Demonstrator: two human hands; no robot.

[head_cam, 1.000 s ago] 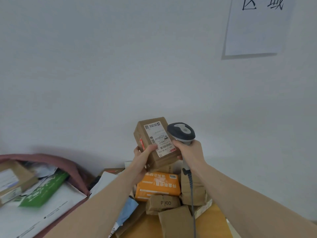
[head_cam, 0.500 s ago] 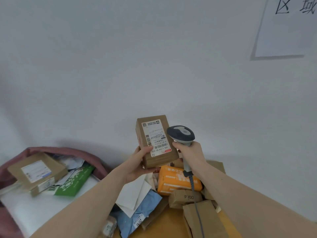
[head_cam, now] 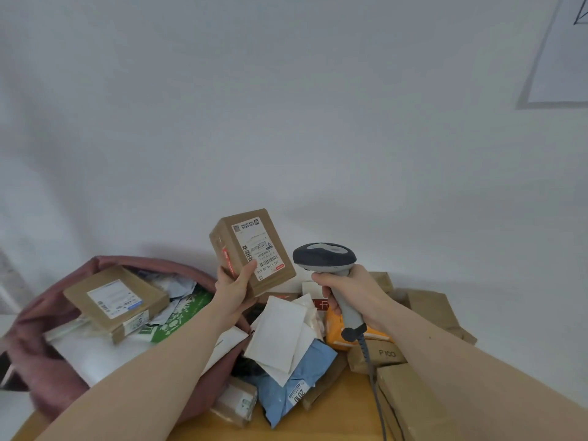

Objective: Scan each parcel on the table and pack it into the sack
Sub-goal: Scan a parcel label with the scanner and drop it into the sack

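Box (head_cam: 253,249) moved left from scanner (head_cam: 324,259), left hand (head_cam: 234,289) fingers gripping base

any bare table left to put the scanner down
Only the wooden strip at the near edge, between the blue mailer and the cardboard box. Everything behind is piled parcels; the sack fills the left.

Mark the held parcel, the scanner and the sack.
held parcel (head_cam: 254,246): head view, on its white shipping label, gripped by the left hand (head_cam: 234,289).
scanner (head_cam: 324,256): head view, top of its dark head, handle in the right hand (head_cam: 353,289).
sack (head_cam: 47,316): head view, its pink left wall.
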